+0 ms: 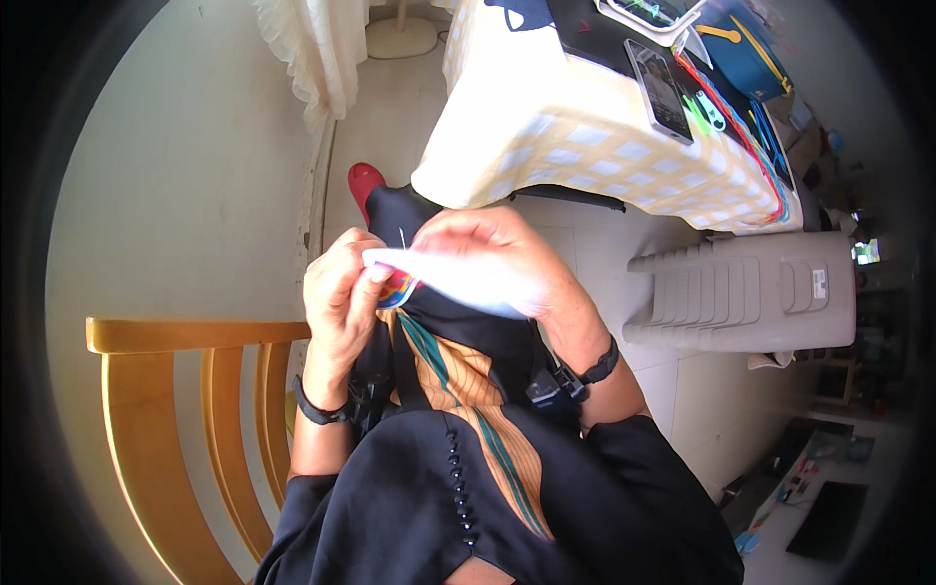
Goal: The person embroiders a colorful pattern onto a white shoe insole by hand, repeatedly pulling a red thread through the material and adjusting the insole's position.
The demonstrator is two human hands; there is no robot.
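Observation:
In front of my lap, my left hand (341, 291) is closed, thumb and fingers pinching a small colourful piece (398, 289) with a rounded edge in red, yellow and blue. A soft white sheet (468, 277), perhaps cloth or paper, runs from my left fingertips across to my right palm; it is blurred and overexposed. Above it stands a thin needle-like sliver (402, 237), close to my right fingertips. My right hand (497, 249) has its fingers curled together behind the white sheet. Whatever lies between those fingertips is hidden.
A table with a yellow-and-white checked cloth (575, 146) stands ahead, carrying a phone (659, 93), red cords (726, 109) and a blue bag (746, 60). Stacked grey plastic stools (741, 297) are at the right. A wooden chair back (195, 337) is at my left.

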